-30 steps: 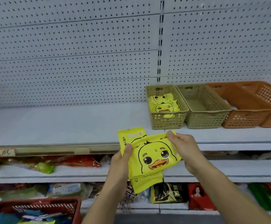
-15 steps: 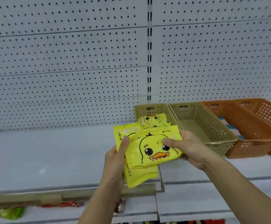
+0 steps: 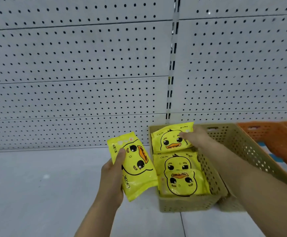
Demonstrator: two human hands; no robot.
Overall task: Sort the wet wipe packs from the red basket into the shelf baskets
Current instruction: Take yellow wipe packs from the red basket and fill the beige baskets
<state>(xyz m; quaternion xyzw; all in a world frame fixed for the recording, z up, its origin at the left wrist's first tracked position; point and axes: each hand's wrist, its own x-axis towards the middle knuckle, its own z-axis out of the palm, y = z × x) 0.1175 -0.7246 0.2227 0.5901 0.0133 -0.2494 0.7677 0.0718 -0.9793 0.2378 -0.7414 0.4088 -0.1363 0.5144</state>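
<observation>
Just left of the tan lattice basket (image 3: 187,205), above the smooth grey shelf (image 3: 36,185), a glossy yellow duck-print pack (image 3: 135,170) is gripped along its long edge by the left hand (image 3: 112,175). Inside the basket two flat rectangular packs (image 3: 182,182) are laid overlapping, and at its far end a third pack (image 3: 170,139) is pinched, tilted up, by the fingers (image 3: 183,134) of the right hand (image 3: 199,137). To the right of it a second perforated tan basket (image 3: 238,142) and an orange basket (image 3: 276,139) are set, with matt pegboard (image 3: 70,65) behind.
</observation>
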